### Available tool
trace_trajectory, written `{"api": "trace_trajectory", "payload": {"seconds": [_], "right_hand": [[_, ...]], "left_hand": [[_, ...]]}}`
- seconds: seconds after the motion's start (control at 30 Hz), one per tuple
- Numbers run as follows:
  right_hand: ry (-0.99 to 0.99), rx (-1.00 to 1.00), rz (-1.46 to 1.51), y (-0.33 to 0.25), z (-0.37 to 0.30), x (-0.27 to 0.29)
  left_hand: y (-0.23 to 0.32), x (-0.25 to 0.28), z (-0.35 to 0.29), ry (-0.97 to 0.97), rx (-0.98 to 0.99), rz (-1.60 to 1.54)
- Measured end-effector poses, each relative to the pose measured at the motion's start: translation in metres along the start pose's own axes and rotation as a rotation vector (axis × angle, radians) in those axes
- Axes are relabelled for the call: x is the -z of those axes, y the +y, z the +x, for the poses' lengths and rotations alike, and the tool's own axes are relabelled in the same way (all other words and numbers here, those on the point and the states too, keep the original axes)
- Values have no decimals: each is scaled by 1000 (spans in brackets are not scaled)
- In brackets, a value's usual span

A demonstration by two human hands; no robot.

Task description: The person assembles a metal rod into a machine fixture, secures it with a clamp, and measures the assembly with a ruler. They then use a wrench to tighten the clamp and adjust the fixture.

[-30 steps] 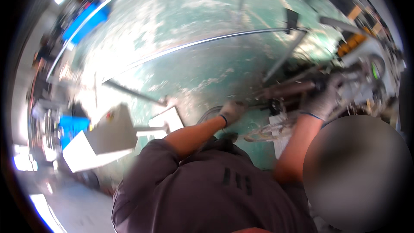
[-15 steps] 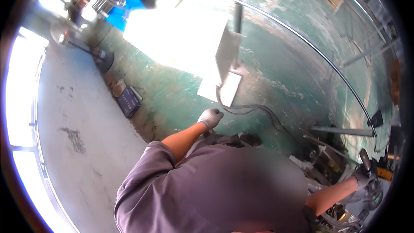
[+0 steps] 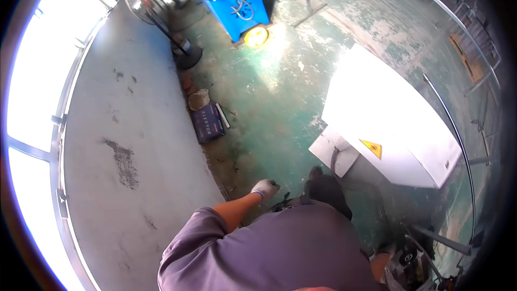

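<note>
My left hand wears a pale work glove and hangs in front of my body above the green floor. Its fingers are curled in, and nothing sticks out of them. Low on the right, my right hand shows only as a dark, blurred shape past the forearm, beside a cluttered heap of equipment. Its fingers are hidden, so any hold is out of sight. The white cabinet with a yellow warning triangle stands ahead to the right. At its foot lies a pale plate with a dark cable.
Along the left runs a grey wall under bright windows. A dark printed box lies at its base, and a standing fan is farther off. A blue machine stands far ahead, with a yellow round object by it. A curved metal rail borders the right.
The view has turned left, so the white cabinet now appears farther right. My right hand, earlier around a dark handle at the far right, has come closer to my body. My left hand remains curled.
</note>
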State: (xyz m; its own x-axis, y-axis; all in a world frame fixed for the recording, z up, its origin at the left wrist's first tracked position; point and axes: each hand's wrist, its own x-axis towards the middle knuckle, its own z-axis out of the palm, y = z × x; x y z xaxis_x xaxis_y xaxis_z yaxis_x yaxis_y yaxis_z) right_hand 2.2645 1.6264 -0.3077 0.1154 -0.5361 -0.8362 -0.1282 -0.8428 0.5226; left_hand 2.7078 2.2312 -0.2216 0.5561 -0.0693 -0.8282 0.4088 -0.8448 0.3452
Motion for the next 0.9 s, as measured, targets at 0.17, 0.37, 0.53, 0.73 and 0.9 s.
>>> {"api": "trace_trajectory", "payload": {"seconds": [0.17,0.37,0.53,0.73,0.9], "right_hand": [[386,656,-271,-181,1,193],[24,547,1270,-270,-2,410],[-297,583,2174,-319,-34,496],[-374,400,2628,-377,-43,529],[-229,-19,2510,-464,-117,567]], "left_hand": [[36,72,65,103,-163,42],[77,215,97,35,-180,310],[51,334,170,277,-43,-67],[-22,398,296,227,-97,197],[58,516,369,82,-153,344]]}}
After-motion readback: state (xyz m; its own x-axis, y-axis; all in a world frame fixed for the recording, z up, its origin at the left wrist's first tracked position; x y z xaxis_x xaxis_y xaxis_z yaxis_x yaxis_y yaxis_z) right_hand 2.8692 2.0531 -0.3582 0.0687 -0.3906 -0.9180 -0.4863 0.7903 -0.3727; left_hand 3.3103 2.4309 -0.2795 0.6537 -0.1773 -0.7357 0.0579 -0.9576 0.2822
